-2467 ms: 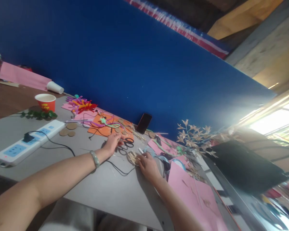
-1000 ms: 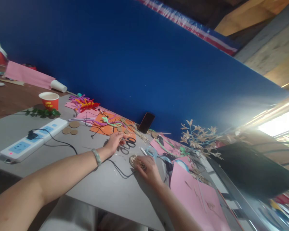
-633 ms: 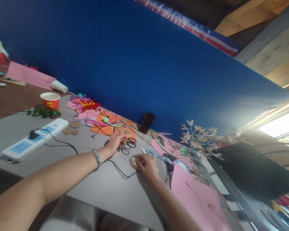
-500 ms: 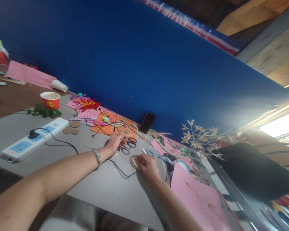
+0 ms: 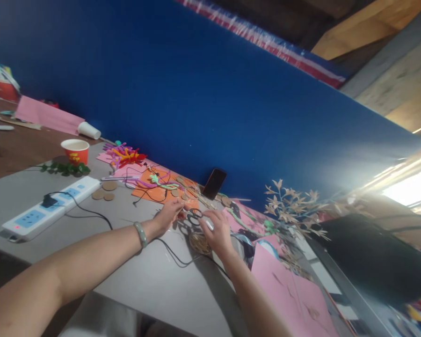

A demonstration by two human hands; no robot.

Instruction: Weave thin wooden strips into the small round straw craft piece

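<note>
the work looks partway along, judging by how things lie on the worktop (image 5: 150,285): the round piece (image 5: 198,243) sits just in front of the two hands, below the scissors (image 5: 192,217), and carries a mass of pale brown strands, so at least some material seems to be on it already, though whether those strands are fixed down or only resting there i cannot tell. the left hand (image 5: 171,214) is beside the scissors with its thumb and fingertips drawn close together; whether anything small is pinched between them is too blurred to say. the right hand (image 5: 218,230) is bent over just above the round piece, fingers curled, with a small white thing (image 5: 209,225) showing at it (gripped or merely lying behind, i cannot tell). what seems left is plentiful: three plain brown discs (image 5: 109,186) lie bare near the power strip (image 5: 52,206), more discs and string are scattered on the orange sheet (image 5: 140,193), and bright fuzzy stems (image 5: 126,156) are heaped farther back. nothing close to the hands looks plainly finished, so i would judge the middle stages.
</note>
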